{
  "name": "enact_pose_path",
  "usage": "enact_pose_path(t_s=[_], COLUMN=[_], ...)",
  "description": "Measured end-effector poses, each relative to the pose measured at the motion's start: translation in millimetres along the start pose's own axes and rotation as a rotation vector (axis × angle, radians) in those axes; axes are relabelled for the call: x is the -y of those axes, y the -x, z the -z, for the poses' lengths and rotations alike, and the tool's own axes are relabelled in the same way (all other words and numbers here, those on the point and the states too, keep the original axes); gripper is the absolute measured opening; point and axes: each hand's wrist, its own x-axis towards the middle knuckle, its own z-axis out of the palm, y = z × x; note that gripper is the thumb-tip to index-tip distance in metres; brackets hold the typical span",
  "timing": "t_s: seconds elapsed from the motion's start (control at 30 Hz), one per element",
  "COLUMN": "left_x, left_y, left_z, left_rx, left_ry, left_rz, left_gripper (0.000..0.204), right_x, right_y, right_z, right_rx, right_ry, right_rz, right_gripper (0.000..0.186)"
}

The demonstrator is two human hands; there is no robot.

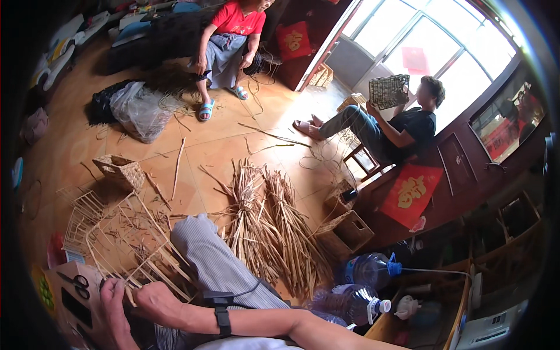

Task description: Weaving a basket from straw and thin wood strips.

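Observation:
A tan basket frame [150,262] of thin rods leans across my lap at the lower left, its sides bare and open. My right hand [156,303] is closed, fingers curled at the frame's near edge; a black band circles that wrist. Close beside it, my left hand [115,303] pinches the same edge with fingertips together. Whether a strand lies between the fingers is too small to tell. Black-handled scissors [76,284] rest on a cardboard box [61,271] left of my hands. Another rod frame [79,219] stands just beyond.
Bundles of dry stalks [251,210] lie ahead on the tiled floor. Woven baskets [119,170] sit around; large plastic bottles [366,271] stand at right. One person [239,23] sits at the back; another [408,125] holds a woven basket [388,92] by the door.

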Motion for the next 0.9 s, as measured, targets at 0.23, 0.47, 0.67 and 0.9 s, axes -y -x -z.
enact_pose_path(t_s=[0.23, 0.47, 0.67, 0.9], left_x=[9.7, 1.7, 6.6, 24.2], left_y=[-1.8, -1.1, -2.8, -10.7], left_z=[2.0, -9.9, -7.3, 9.3], left_rx=[-0.026, -0.004, -0.03, 0.001], left_ry=[0.063, 0.036, 0.015, 0.045], left_rz=[-0.023, -0.059, -0.073, -0.034], left_gripper=[0.011, 0.014, 0.016, 0.014], right_x=[0.1, -14.7, -18.1, 1.5], right_y=[4.4, 16.0, 3.5, 0.7], right_z=[-12.3, -16.7, 8.3, 1.0], right_rx=[-0.047, -0.098, -0.03, -0.005], right_ry=[0.088, -0.031, 0.041, -0.139], right_rz=[0.064, 0.047, 0.035, 0.075], right_gripper=[0.018, 0.023, 0.023, 0.023])
